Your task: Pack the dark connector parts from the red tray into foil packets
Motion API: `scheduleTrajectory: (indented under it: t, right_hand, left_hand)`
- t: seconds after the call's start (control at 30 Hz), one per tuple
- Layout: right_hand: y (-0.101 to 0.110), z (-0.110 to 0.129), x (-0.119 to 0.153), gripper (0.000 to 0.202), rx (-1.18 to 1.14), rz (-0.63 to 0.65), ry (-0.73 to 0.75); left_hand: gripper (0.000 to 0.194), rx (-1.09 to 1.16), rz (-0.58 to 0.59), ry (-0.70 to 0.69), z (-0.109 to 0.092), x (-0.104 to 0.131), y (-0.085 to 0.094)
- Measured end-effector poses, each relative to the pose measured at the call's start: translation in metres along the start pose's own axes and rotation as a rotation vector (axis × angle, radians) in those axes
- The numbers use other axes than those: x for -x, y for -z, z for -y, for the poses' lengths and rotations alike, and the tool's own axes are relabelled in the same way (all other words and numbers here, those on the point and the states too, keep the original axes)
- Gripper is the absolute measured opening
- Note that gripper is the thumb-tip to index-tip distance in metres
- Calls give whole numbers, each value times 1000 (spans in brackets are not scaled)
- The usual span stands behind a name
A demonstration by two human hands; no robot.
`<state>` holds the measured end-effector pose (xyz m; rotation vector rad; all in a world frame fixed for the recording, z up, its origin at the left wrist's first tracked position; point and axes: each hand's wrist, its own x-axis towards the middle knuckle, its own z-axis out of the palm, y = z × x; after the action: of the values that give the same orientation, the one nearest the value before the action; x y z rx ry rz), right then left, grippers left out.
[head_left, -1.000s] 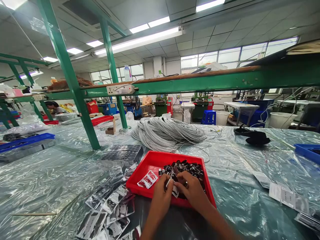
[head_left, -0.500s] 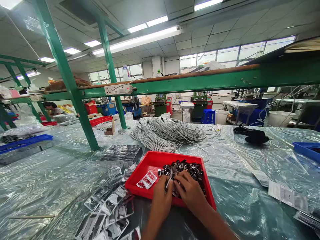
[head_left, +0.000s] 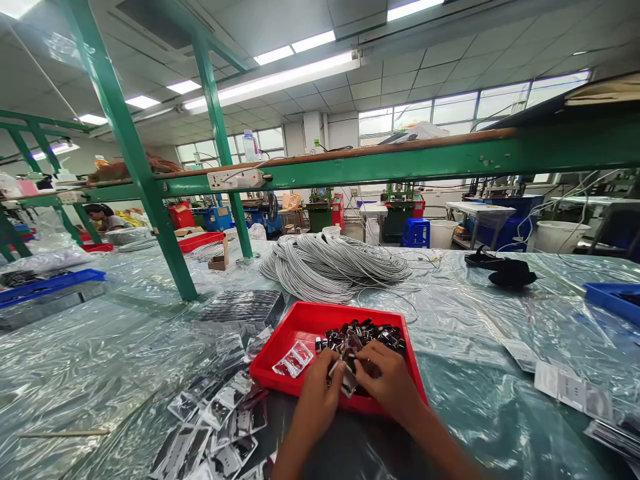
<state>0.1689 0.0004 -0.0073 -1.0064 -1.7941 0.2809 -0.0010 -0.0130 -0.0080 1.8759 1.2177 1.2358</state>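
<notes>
Over the front of a red tray [head_left: 270, 381], my left hand [head_left: 317, 393] pinches a small clear-and-silver plastic pouch [head_left: 349, 381] between thumb and fingers. My right hand [head_left: 389, 377] is close on its right, fingertips pinched together at the pouch's upper edge; what they grip is too small to make out. Behind the hands, small black parts with shiny metal ends [head_left: 367, 331] lie heaped in the tray. A strip of printed pouches [head_left: 294, 360] rests in the tray's left side. More flat pouches [head_left: 225, 413] are spread on the table left of the tray.
A large coil of grey cable [head_left: 333, 267] lies behind the tray, with a stack of packed pouches [head_left: 243, 308] to its left. A green post [head_left: 170, 247] rises from the plastic-covered table. At right are a black object [head_left: 510, 273] and a blue tray [head_left: 613, 300].
The pouch between my hands has turned and shows more of its flat face, lower and toward me. My right hand has shifted slightly right.
</notes>
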Motion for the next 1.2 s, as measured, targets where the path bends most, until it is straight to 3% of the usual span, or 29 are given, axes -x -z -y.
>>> scheduleTrajectory:
  t: [0.13, 0.27, 0.4, 0.47, 0.67, 0.8, 1.03, 1.13, 1.2]
  right_hand:
    - [15, -8, -8, 19, 30, -55, -296]
    - [24, -2, -14, 23, 198, -104, -384]
    - [16, 15, -14, 34, -176, 259, -524]
    - [11, 18, -12, 37, -344, 314, -565]
    - [8, 16, -10, 42, -491, 242, -562]
    - [2, 21, -8, 43, -632, 214, -591]
    - [-7, 23, -2, 41, -1066, 288, -858]
    - [-4, 19, -2, 39, -885, 369, -831]
    - [-2, 17, -4, 33, -522, 222, -664]
  left_hand:
    - [34, 109, -152, 143, 7, -5, 2]
    - [43, 439, -102, 269, 11, -8, 1]
    - [54, 700, -45, 334, 10, -8, -4]
    - [51, 721, -38, 336, 8, -8, -5]
    - [34, 573, 45, 206, -3, -6, 0]
    - [32, 549, 39, 138, -6, -3, -1]
    - [40, 602, -5, 176, 3, -2, -11]
    - [43, 607, -10, 207, 7, -3, -13]
    - [43, 590, -28, 225, 9, -4, -14]
